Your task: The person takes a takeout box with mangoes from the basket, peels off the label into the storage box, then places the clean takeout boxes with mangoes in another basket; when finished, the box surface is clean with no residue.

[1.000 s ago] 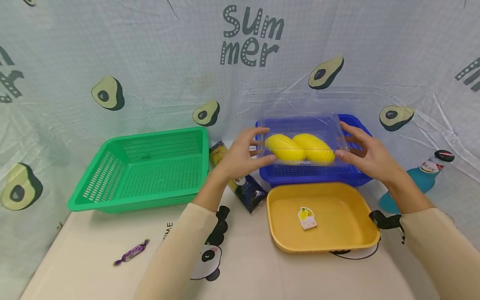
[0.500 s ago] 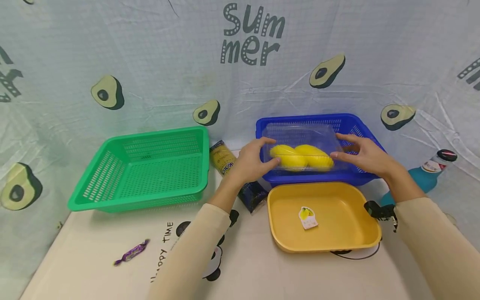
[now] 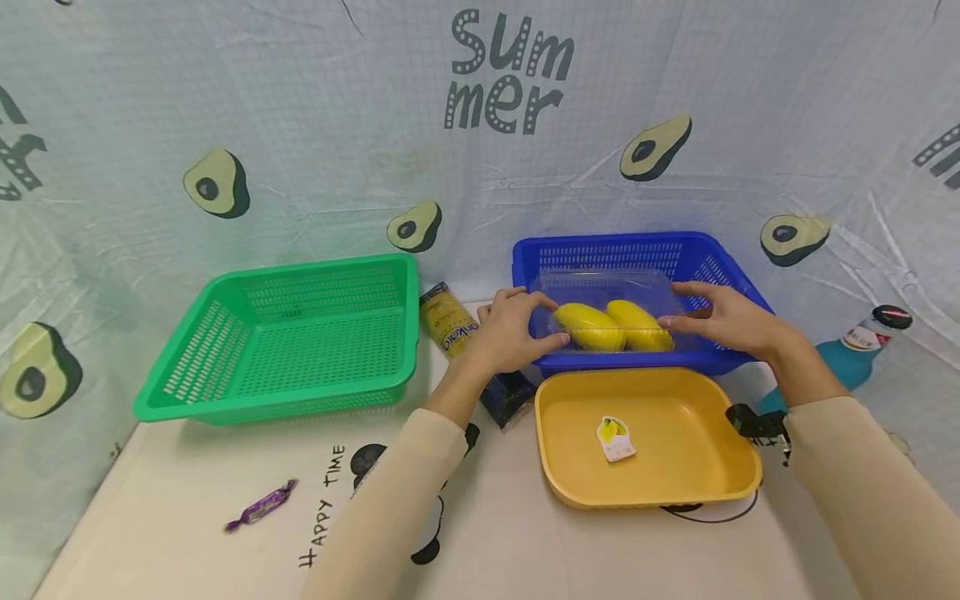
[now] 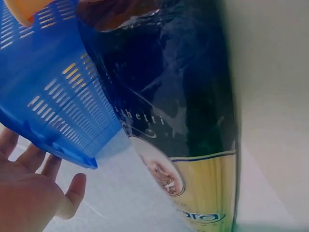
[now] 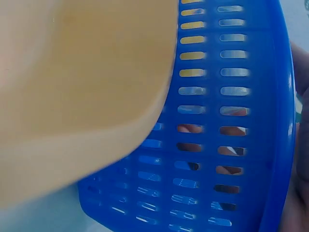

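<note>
A clear plastic box (image 3: 600,285) with two yellow mangoes (image 3: 589,327) in it sits down inside the blue basket (image 3: 723,267). My left hand (image 3: 513,329) grips the box's left end, thumb near the front corner and fingers further back. At the opposite end my right hand (image 3: 735,322) pinches the box between thumb and fingers. The left wrist view has the left hand (image 4: 36,186) at the basket's rim, its fingertips hidden beyond it. In the right wrist view, parts of the right hand show through the slots of the basket (image 5: 263,96).
A yellow tray (image 3: 675,458) with a small fruit label (image 3: 616,439) stands before the basket. A spaghetti packet (image 3: 448,321) lies to its left, beside a green basket (image 3: 322,350). A purple wrapped candy (image 3: 260,506) is front left; a blue bottle (image 3: 858,346) lies at right.
Both hands have lowered the box of mangoes from above the blue basket down into it, drawing it slightly toward the front. The mangoes have shifted slightly apart in the box.
</note>
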A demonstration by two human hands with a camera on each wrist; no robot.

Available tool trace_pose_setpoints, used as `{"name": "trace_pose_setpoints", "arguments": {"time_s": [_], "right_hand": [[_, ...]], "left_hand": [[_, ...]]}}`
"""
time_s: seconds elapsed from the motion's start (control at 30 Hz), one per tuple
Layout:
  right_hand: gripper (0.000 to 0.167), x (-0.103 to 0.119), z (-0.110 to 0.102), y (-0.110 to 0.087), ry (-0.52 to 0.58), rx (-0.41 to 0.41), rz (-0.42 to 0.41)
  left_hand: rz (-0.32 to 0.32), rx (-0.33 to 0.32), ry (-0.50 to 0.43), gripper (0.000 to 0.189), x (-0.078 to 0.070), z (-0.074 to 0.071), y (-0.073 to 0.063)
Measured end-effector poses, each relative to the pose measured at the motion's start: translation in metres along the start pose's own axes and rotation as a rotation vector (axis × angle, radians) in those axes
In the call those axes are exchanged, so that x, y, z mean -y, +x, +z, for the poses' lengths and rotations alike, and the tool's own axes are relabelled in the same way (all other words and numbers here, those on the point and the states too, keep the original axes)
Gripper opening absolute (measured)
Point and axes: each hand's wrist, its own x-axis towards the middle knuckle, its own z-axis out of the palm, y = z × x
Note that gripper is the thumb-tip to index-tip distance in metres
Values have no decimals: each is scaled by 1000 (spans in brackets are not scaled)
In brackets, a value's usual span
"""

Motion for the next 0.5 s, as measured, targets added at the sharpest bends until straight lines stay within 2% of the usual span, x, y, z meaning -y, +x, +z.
{"name": "trace_pose_setpoints", "arguments": {"time_s": [0.17,0.37,0.5], "right_hand": [[88,0,-3,1,-50,-11,-8],[86,4,0,1,-87,-17,-15],[89,8,2,-2,-135,-43,-33]], "left_hand": [[29,41,46,45,-1,0,2],[59,45,14,48,2,-3,-3],[69,41,-11,53,7,-11,-9]]}}
